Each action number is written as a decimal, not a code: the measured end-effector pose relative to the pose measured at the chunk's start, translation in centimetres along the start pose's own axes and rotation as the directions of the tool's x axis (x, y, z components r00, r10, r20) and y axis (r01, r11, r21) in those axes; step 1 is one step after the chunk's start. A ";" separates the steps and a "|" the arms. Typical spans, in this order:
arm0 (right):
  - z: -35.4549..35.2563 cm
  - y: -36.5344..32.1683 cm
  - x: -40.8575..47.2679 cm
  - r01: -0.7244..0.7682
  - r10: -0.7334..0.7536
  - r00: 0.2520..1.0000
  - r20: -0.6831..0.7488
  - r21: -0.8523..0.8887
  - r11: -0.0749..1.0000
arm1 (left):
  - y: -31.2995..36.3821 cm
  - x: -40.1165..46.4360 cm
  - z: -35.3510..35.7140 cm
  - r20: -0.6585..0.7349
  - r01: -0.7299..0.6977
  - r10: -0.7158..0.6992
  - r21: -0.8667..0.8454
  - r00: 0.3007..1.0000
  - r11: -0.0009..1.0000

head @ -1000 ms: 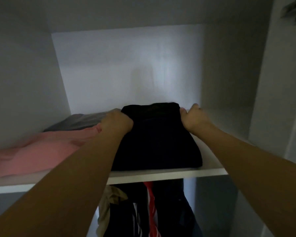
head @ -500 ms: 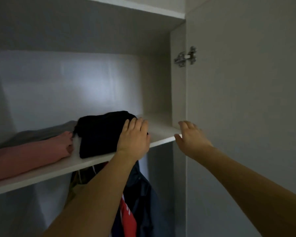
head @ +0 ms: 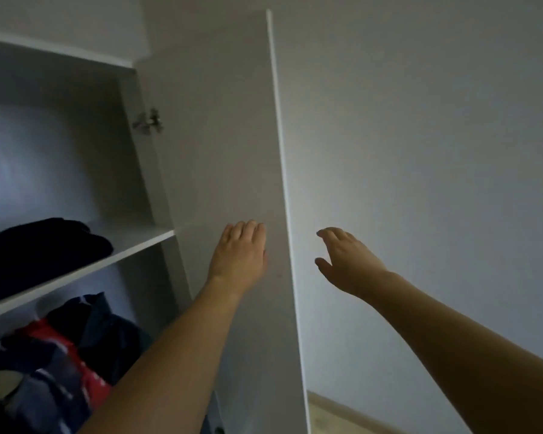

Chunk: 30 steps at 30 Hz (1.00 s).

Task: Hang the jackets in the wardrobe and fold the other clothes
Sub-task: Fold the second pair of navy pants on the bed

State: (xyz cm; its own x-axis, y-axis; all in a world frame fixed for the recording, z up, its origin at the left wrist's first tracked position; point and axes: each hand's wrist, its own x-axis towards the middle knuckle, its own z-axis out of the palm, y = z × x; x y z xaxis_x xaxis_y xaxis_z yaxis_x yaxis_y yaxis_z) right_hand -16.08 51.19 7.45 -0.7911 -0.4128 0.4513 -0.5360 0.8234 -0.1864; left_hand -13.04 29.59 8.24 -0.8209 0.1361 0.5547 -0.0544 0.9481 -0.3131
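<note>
A folded black garment (head: pixel 38 245) lies on the white wardrobe shelf (head: pixel 138 249) at the left. Below the shelf hang several jackets (head: pixel 60 364), dark blue and red. My left hand (head: pixel 239 255) is flat against the inner face of the open wardrobe door (head: pixel 226 151), fingers straight. My right hand (head: pixel 345 258) hovers to the right of the door's edge, fingers spread and relaxed, holding nothing.
A metal hinge (head: pixel 148 122) joins the door to the wardrobe's side panel. A plain white wall (head: pixel 420 151) fills the right. A strip of light wooden floor (head: pixel 336 418) shows at the bottom right.
Both hands have left the black garment and the shelf and moved right to the door. My view has swung right, and the pink and grey folded clothes are out of sight.
</note>
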 end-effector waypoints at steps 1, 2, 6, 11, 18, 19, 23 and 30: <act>-1.4 2.4 -2.0 -0.034 0.034 0.999 -0.002 -0.015 0.999 | 3.0 0.4 -0.8 -0.011 -0.024 0.024 -0.019 1.000 1.000; -2.8 4.8 -4.2 -0.071 0.071 0.997 -0.006 -0.026 0.997 | 6.2 0.6 -1.6 -0.023 -0.053 0.053 -0.038 0.998 0.998; -8.6 15.1 -13.6 -0.206 0.203 0.978 -0.044 -0.083 0.975 | 20.4 1.0 -4.9 -0.064 -0.169 0.161 -0.166 0.985 0.971; -15.1 27.1 -25.0 -0.341 0.338 0.940 -0.045 -0.117 0.933 | 38.0 0.4 -9.7 -0.104 -0.311 0.294 -0.279 0.950 0.908; -21.6 39.4 -38.7 -0.537 0.533 0.843 -0.066 -0.127 0.834 | 57.0 0.4 -14.4 -0.084 -0.405 0.408 -0.408 0.909 0.818; -22.6 40.9 -40.8 -0.563 0.558 0.826 -0.076 -0.128 0.817 | 59.7 0.2 -15.0 -0.084 -0.414 0.420 -0.421 0.904 0.807; -27.5 47.3 -49.6 -0.660 0.650 0.751 -0.113 -0.118 0.742 | 70.8 -2.0 -18.9 -0.091 -0.458 0.481 -0.498 0.872 0.736; -36.0 59.2 -65.1 -0.712 0.698 0.702 -0.142 -0.120 0.692 | 89.7 -5.5 -29.0 -0.222 -0.559 0.531 -0.525 0.818 0.642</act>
State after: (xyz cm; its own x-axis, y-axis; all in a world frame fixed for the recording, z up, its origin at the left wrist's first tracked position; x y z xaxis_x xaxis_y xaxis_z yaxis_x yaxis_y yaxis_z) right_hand 14.34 140.83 -1.57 -0.8875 0.3400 0.3111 0.2279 0.9105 -0.3451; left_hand 3.07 122.19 -0.55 -0.5740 0.6785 0.4585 0.7224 0.6832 -0.1067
